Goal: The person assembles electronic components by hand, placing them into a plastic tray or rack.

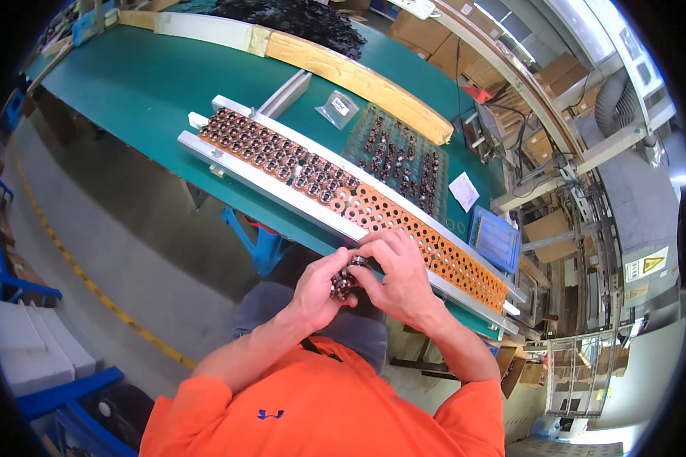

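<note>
Nearest, a small cluster of dark, shiny metal parts (343, 286) is held between the two hands, above the lap and just short of the bench edge. The left hand (316, 293) is curled round the cluster, apparently so that loose pieces are kept from slipping. By the right hand (400, 276) the same parts are met with thumb and fingers bent in narrowly, as if single pieces were being sorted out; whether one is pinched cannot be told.

Beyond the hands, an orange perforated board (442, 255) is laid between white rails (274, 186), by which it is presumably kept straight. Towards eleven o'clock from the hands its holes are covered by close rows of seated metal parts (259, 145); towards two o'clock they are bare.

Past the rails, at one o'clock, more dark pieces are laid in lines on a clear tray (353, 145), likely set there for easy reach. A blue bin (494, 238) is placed between two and three o'clock, with a white paper (463, 190) near it. At twelve, a small plastic bag (337, 109) is seen, and farther off a wooden strip (358, 80), perhaps meant as a barrier.
</note>
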`<state>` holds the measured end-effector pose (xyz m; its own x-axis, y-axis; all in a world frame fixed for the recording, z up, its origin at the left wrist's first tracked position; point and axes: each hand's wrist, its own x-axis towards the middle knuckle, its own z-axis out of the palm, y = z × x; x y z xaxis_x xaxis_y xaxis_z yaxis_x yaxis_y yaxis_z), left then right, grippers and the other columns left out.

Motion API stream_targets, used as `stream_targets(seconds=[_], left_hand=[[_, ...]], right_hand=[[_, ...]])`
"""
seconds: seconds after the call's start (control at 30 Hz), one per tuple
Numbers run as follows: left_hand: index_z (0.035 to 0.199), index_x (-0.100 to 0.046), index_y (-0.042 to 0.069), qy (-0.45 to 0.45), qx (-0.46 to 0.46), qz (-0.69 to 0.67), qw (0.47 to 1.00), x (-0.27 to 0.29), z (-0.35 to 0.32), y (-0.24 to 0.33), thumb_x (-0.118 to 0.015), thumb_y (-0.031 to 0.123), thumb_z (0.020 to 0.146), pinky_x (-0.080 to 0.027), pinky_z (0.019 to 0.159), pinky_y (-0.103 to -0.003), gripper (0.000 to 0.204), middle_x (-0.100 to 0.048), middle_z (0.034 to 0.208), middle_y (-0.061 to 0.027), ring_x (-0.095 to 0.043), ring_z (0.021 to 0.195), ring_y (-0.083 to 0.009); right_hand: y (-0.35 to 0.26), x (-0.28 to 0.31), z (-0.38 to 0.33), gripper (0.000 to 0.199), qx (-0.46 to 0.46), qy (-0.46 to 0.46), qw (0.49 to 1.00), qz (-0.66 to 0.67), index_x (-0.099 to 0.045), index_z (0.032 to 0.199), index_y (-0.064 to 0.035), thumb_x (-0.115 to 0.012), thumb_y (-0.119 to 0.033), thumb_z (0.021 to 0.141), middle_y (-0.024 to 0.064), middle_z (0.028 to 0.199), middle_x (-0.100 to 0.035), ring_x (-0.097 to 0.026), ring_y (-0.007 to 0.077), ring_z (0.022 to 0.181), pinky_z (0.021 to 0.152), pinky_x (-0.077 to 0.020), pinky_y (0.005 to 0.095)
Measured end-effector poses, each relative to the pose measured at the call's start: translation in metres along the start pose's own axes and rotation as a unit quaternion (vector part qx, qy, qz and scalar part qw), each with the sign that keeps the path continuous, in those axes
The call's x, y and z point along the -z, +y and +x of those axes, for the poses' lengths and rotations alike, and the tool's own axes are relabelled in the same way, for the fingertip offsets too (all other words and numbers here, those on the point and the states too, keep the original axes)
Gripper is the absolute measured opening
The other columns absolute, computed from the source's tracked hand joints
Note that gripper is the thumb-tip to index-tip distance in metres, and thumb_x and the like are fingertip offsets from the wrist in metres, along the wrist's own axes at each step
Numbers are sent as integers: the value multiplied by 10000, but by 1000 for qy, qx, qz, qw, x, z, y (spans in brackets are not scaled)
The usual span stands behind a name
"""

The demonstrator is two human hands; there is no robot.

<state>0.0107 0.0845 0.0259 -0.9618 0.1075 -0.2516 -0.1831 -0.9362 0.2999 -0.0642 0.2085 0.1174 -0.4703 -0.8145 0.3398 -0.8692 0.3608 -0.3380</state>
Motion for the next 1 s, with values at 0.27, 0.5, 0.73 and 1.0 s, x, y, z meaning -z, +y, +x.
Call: stream_targets(seconds=[0.27,0.5,0.73,1.0], left_hand=[[1035,-637,53,-13,10,60,998,9,-2,13,-561,258,976,-478,496,-253,226,-618,802,-12,-608,705,-114],[1057,-623,42,-12,-3,38,999,11,-4,15,-548,268,985,-468,518,-258,249,-607,802,-29,-594,722,-131],[1056,-627,47,9,-10,23,1000,16,-5,21,-549,287,986,-466,532,-260,263,-616,795,-25,-607,719,-134],[1085,-627,64,0,-9,32,999,22,-1,21,-531,320,989,-452,549,-273,290,-627,835,-24,-602,773,-151]], right_hand=[[1,19,22,237,-51,-126,985,111,-636,972,-64,-734,-161,780,109,956,-645,-601,305,932,830,-461,404],[70,-11,61,235,6,57,998,-4,-621,1078,-29,-573,24,854,160,1046,-653,-628,322,994,868,-500,382],[84,-35,66,296,65,57,993,-81,-631,1039,-45,-544,65,778,138,993,-670,-612,312,1033,819,-480,413],[85,-33,68,276,74,42,991,-108,-637,1030,-50,-559,27,777,145,994,-673,-617,297,1023,822,-476,405]])
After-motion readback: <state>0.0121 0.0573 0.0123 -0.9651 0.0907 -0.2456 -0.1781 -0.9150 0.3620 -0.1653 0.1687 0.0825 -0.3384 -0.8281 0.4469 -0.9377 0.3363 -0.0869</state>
